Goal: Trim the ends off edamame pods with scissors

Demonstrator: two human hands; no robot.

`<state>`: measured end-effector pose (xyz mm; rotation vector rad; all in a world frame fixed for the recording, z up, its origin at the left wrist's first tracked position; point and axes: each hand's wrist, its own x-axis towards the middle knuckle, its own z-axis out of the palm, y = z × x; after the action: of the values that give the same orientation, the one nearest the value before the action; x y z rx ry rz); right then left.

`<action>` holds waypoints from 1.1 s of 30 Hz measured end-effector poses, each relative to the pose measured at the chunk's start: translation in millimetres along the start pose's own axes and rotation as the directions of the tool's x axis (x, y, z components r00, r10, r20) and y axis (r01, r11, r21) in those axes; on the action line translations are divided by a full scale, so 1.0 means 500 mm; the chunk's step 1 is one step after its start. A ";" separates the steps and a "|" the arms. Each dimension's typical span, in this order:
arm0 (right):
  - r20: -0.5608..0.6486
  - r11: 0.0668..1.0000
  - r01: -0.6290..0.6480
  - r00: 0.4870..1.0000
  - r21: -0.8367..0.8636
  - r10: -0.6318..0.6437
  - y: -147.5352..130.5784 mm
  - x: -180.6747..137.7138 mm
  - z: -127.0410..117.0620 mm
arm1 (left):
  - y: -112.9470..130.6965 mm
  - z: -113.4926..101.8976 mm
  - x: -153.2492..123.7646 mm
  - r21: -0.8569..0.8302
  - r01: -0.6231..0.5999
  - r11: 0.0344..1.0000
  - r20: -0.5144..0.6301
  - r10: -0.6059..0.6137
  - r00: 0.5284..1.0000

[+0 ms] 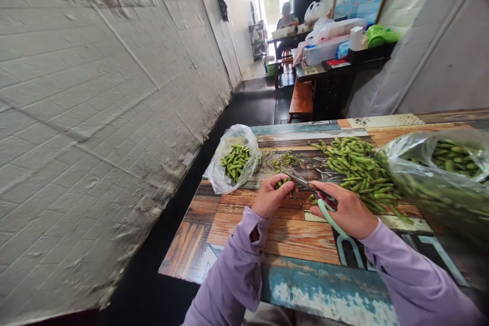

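Between the thumb and fingers of my left hand (272, 196) is a small bunch of green soybean pods (283, 182), partly hidden by the fingers. My right hand (349, 210) grips scissors with pale green handles (329, 216). Their blades (298, 179) point left and reach the pods at my left fingertips. Trimmed scraps (288, 159) lie on the table just beyond. A heap of loose pods (359, 163) spreads behind and right of my right hand. An open clear plastic bag (250, 143) with pods inside stands beyond my left hand.
A large clear bag of pods (412, 178) sits at the right of the patchwork-patterned table (305, 244). A white brick-patterned wall (95, 112) runs along the left. Farther back are a wooden bench (301, 98), a loaded table (311, 74) and a seated person (286, 20).
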<state>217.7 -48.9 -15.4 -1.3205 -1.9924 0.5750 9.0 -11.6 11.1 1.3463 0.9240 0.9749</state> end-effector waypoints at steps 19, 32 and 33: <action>0.082 0.997 0.052 0.995 0.055 -0.056 -0.007 0.001 -0.010 | -0.012 -0.001 0.001 -0.003 -0.033 0.999 0.031 0.033 0.999; 0.078 0.997 0.063 0.995 0.032 -0.066 -0.012 0.002 -0.011 | -0.006 0.001 -0.001 0.094 -0.119 0.988 0.036 0.116 0.993; 0.080 0.997 0.065 0.995 0.030 -0.067 -0.011 0.002 -0.010 | -0.004 0.002 -0.002 0.099 -0.130 0.987 0.037 0.127 0.991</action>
<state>217.5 -50.4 -8.0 -1.2278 -2.0782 0.6309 9.7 -12.7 9.0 1.5174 0.8816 1.0138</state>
